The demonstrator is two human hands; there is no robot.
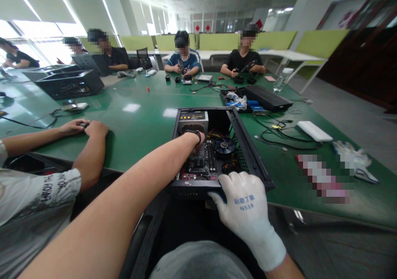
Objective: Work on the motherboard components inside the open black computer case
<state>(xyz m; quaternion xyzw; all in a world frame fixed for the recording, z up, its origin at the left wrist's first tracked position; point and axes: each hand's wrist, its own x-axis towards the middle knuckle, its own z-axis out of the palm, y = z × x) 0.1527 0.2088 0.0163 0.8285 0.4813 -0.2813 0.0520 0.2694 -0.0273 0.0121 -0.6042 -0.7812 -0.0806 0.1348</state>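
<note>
An open black computer case point(252, 157) lies on its side at the near table edge. Inside it are a power supply point(194, 122), a motherboard point(200, 163) and a round black fan point(224, 145). My left hand point(200, 139), bare with a dark band at the wrist, reaches down into the case below the power supply; its fingers are hidden, so I cannot tell what they touch. My right hand point(243, 200), in a white glove, grips the near rim of the case, fingers over the edge and thumb on the outer side.
Black cables point(276, 134), a white power bank-like box point(314, 131) and a spare glove point(353, 159) lie right of the case. A black tray point(238, 101) with gloves stands behind. At left a person's hands point(88, 127) rest on the table. Other people sit across.
</note>
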